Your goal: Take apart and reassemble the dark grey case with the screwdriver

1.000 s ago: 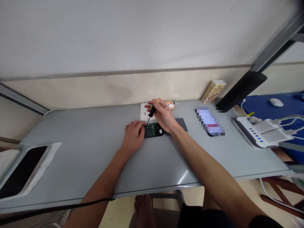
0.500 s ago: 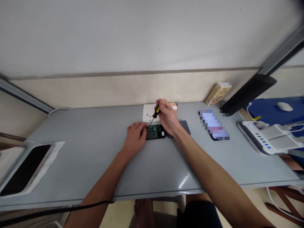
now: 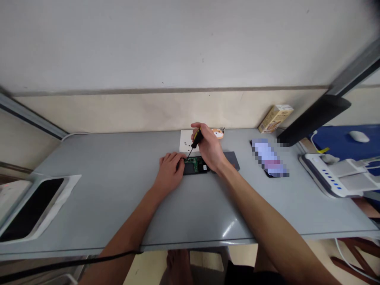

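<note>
A black device with a bare green circuit board (image 3: 195,165) lies flat on the grey desk. My left hand (image 3: 171,169) is closed on the device's left end, thumb along its near side and fingers over the far edge. In my right hand (image 3: 209,144) is a black and yellow screwdriver (image 3: 196,139), tilted with its tip down at the board's upper left part. Behind the device, a white sheet (image 3: 184,145) carries several tiny dark screws. A dark grey flat panel (image 3: 232,160) lies to the right, partly under my right wrist.
An orange and white animal-faced item (image 3: 218,133) sits behind my right hand. Further right are a phone (image 3: 270,158), a small carton (image 3: 275,118), a black cylinder (image 3: 314,120) and a white power strip (image 3: 322,176). A black-screened tablet (image 3: 32,209) lies at left.
The view has shifted slightly. My right fingers have moved a little around the screwdriver handle, while its tip stays at the same part of the board. My left hand keeps its hold.
</note>
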`<state>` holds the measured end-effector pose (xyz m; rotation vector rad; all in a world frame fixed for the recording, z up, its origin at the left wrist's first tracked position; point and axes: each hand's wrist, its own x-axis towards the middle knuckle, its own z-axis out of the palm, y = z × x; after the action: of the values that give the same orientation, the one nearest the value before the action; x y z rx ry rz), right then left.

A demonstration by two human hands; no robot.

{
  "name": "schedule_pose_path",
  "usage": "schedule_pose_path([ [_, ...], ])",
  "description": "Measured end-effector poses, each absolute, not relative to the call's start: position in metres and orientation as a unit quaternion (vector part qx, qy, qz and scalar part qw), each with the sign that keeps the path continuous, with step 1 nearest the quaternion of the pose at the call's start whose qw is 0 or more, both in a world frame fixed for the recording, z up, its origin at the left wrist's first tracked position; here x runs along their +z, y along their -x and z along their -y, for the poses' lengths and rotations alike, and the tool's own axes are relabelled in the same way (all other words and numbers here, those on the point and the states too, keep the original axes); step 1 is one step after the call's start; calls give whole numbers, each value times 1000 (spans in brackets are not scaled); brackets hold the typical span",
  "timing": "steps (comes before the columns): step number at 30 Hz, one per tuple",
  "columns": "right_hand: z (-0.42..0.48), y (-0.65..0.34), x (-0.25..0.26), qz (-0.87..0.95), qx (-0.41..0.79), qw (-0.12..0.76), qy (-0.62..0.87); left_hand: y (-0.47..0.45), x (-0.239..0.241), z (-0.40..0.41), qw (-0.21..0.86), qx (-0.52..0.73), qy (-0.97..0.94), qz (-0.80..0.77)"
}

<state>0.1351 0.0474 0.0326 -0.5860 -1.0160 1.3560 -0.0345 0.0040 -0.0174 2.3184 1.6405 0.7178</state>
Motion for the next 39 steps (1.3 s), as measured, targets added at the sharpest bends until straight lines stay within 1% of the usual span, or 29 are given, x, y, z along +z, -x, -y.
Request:
schedule_pose_path([
  [5, -47, -136, 27, 474, 586, 600, 270, 33, -17, -3, 94, 234, -786, -564],
  [9, -50, -136, 23, 494, 504, 633, 318, 33, -20, -4, 87, 236, -787, -563],
  [11, -51, -136, 23, 491, 491, 645, 319, 33, -21, -5, 84, 236, -788, -562],
  [15, -50, -137, 28, 464, 546, 639, 279, 32, -19, -5, 91, 241, -782, -568],
  [20, -48, -137, 31, 446, 580, 628, 267, 32, -16, -3, 93, 237, -785, -564],
  [22, -48, -136, 30, 447, 574, 627, 279, 32, -17, -4, 90, 236, -788, -562],
  [27, -49, -135, 27, 489, 499, 639, 321, 33, -18, -4, 87, 236, -789, -561],
  [33, -49, -136, 30, 467, 576, 619, 259, 33, -18, -3, 79, 239, -789, -560],
  [39, -49, -133, 25, 457, 551, 644, 269, 33, -17, -3, 83, 236, -790, -560],
])
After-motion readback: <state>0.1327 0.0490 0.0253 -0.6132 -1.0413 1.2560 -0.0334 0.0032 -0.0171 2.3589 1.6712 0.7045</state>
